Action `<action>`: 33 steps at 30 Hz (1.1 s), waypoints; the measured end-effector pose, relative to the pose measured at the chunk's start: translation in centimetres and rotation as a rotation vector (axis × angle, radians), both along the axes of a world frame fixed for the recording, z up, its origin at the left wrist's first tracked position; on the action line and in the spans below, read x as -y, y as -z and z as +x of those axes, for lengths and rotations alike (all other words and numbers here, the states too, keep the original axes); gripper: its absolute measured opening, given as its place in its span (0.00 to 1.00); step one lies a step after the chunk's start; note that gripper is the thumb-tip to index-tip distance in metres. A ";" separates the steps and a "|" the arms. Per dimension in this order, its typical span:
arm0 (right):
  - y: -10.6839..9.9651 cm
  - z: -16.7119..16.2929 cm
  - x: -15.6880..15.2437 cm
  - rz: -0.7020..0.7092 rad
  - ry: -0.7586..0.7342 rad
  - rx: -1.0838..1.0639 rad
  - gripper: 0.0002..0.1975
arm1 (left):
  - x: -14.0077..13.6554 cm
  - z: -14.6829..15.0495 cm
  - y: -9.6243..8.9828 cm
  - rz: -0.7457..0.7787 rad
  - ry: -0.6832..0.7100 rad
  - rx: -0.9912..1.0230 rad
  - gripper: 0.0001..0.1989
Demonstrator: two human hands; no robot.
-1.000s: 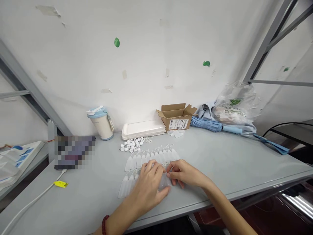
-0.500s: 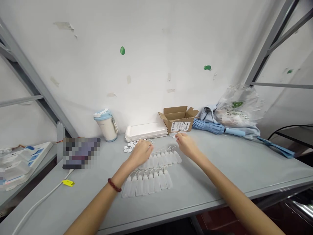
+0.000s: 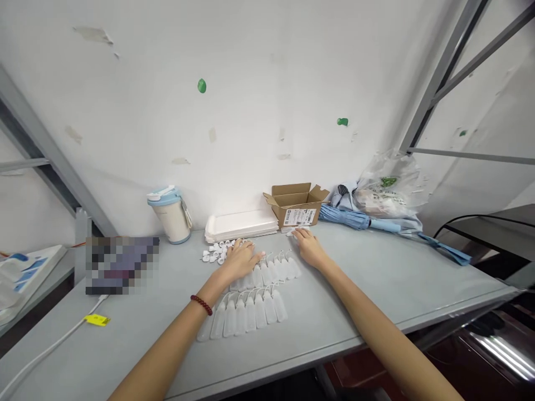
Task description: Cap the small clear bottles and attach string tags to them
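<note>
My left hand point(image 3: 240, 262) lies with spread fingers over the edge of a pile of small white plastic caps point(image 3: 214, 253). It covers part of the back row of translucent squeeze bottles point(image 3: 273, 272), whose thin bent spouts point up and back. A second row of the same bottles point(image 3: 250, 313) lies side by side nearer the front edge. To the right, my right hand point(image 3: 310, 249) reaches forward, palm down and fingers stretched out, touching small flat white pieces point(image 3: 289, 230) just before the cardboard box. Whatever lies beneath its fingertips is hidden.
Stacked white trays point(image 3: 242, 224) sit against the wall, left of the open cardboard box point(image 3: 298, 214). A blue-lidded tumbler point(image 3: 171, 217) stands further left, beside a blurred-out flat object point(image 3: 121, 266) with a white cable point(image 3: 54, 348). A folded blue umbrella point(image 3: 346, 217) and plastic bag point(image 3: 388, 186) lie right.
My right hand's fingers, earlier bunched together, are now stretched forward at the white pieces. My left hand's fingers have spread and lowered over the caps. The whole view has shifted slightly.
</note>
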State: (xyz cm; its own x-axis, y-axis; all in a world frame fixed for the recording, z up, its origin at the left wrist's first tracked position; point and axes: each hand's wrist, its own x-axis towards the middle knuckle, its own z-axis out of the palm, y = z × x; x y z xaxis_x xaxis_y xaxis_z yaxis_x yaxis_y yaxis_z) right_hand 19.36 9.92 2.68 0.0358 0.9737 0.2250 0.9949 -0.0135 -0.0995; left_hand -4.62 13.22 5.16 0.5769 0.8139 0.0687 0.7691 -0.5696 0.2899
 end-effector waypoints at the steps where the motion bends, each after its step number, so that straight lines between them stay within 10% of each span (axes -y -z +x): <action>1: 0.0 0.1 -0.1 -0.003 0.002 -0.007 0.26 | 0.0 -0.1 -0.1 0.001 0.002 0.003 0.24; 18: -0.2 1.6 -0.2 0.027 0.075 -0.048 0.21 | -0.9 -2.4 -1.4 0.068 -0.009 0.391 0.24; 33: -3.3 -4.0 5.3 0.371 -0.041 -0.893 0.10 | 3.9 -1.0 -1.7 0.265 0.127 0.410 0.21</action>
